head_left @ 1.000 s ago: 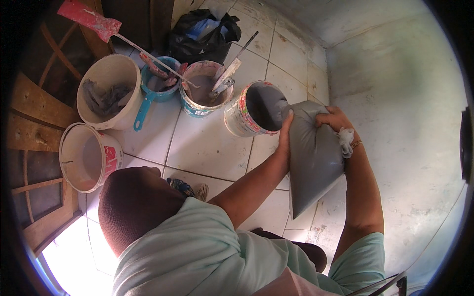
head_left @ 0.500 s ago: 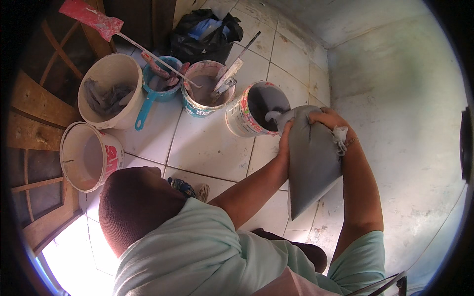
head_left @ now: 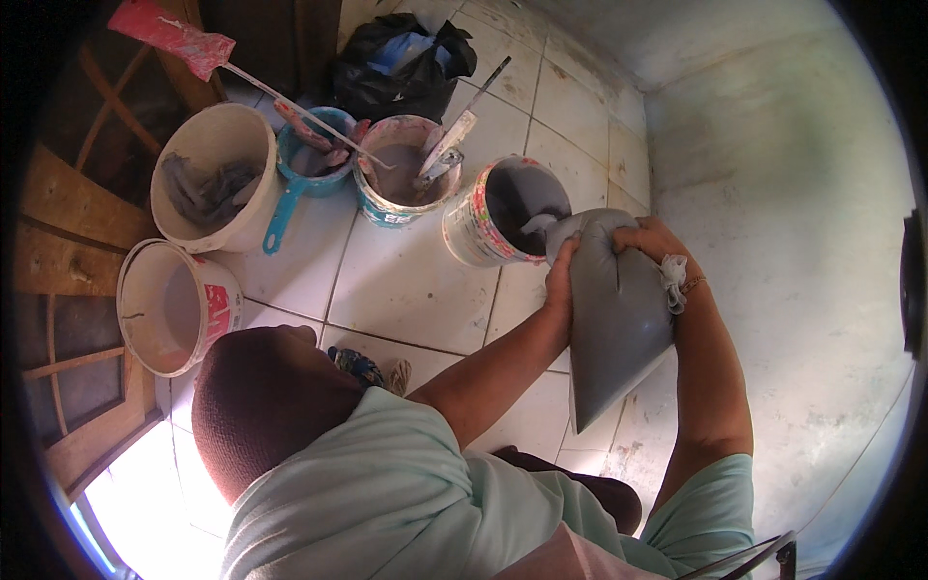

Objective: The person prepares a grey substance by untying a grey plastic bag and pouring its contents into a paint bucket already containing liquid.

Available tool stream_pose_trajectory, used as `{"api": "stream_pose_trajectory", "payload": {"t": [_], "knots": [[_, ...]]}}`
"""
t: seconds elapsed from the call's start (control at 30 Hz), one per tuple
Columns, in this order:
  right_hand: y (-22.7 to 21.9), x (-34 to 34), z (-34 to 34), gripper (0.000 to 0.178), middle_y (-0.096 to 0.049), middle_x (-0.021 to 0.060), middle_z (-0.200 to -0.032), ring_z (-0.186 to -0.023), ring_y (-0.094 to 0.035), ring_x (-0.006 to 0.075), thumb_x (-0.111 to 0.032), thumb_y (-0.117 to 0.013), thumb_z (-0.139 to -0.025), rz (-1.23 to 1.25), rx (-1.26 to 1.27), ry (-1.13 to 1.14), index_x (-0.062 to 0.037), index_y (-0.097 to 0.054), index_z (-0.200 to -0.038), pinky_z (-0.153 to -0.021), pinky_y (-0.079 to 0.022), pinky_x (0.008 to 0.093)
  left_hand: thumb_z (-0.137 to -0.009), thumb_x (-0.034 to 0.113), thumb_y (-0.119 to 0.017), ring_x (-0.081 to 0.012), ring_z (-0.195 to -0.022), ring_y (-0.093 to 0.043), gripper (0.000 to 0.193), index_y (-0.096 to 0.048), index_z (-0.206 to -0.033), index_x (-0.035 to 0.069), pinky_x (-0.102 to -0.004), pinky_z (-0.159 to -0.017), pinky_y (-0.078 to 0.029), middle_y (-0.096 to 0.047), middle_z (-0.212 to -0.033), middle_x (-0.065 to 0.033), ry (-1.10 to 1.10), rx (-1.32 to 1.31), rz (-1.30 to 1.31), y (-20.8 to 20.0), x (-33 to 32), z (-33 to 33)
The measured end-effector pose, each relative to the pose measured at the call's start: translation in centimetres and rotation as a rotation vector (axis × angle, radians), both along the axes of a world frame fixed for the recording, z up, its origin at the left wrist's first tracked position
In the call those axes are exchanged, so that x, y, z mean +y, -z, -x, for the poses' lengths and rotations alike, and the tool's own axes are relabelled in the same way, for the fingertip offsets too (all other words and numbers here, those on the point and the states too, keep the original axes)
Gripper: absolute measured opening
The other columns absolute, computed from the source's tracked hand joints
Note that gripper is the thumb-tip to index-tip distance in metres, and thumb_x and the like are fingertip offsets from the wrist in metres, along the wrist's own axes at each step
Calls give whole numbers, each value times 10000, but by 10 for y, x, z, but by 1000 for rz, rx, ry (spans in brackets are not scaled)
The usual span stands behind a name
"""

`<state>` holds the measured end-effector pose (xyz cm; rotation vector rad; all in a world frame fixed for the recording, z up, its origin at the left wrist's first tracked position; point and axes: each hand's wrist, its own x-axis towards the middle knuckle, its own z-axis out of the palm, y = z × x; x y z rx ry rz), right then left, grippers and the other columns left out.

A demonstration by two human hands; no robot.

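A full plastic bag (head_left: 619, 329) of smooth grey paste is tilted between my two hands. My left hand (head_left: 561, 275) grips its left side near the top, thumb uppermost. My right hand (head_left: 652, 240), closed on the upper right, presses creases into the plastic. The pale neck of the bag (head_left: 537, 225) points over the rim of a white bucket (head_left: 474, 232) with dark grey thick liquid inside. A white knotted strip (head_left: 674, 280) lies against my right wrist, next to a bracelet.
Left of the bucket stand a tub with a stirring tool (head_left: 387, 217), a teal dipper (head_left: 285, 213), and two cream buckets (head_left: 208, 242) (head_left: 159, 362). Behind is a black rubbish bag (head_left: 358, 82). A wall (head_left: 754, 242) rises right. A person's capped head (head_left: 256, 416) fills the lower left.
The bag has shifted slightly right, with both hands still on it. Its upper part looks more creased under my right hand.
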<state>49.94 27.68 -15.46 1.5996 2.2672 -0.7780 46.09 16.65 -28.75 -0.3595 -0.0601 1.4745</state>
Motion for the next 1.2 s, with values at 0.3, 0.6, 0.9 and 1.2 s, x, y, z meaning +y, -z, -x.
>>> {"api": "stream_pose_trajectory", "payload": {"t": [0.3,0.6,0.9,1.2], "knots": [[9,11,-8,274,-623,98,-669,-634,-557,160,-216,-686,-568,-9,11,-102,24,-644,-692,-596,-455,313,-814,536,-392,-311,-1019,-566,651,-507,-1228,47,-400,-918,-438,-573,-1136,-172,28,32,52,7,3,-6],[-1,8,-10,310,-648,115,-799,-711,-580,173,-257,-662,-635,5,-64,-382,-5,-656,-814,-656,-456,305,-848,460,-420,-263,-963,-595,550,-566,-1133,13,-349,-877,-465,-610,-1047,-149,-2,-42,-10,-5,-9,-10],[-18,-32,17,627,-644,171,-962,-857,-612,244,-471,-661,-690,299,140,302,67,-635,-1010,-748,-472,324,-855,620,-196,-313,-1131,-508,752,-401,-1333,77,-436,-989,-393,-499,-1255,-157,40,76,-187,16,6,-14],[-16,-21,22,563,-652,162,-811,-740,-617,227,-369,-736,-588,153,-98,85,104,-658,-883,-656,-485,308,-833,496,-435,-269,-927,-601,605,-523,-1193,19,-364,-839,-478,-591,-1077,-158,-12,-88,-54,29,13,-22]]}}
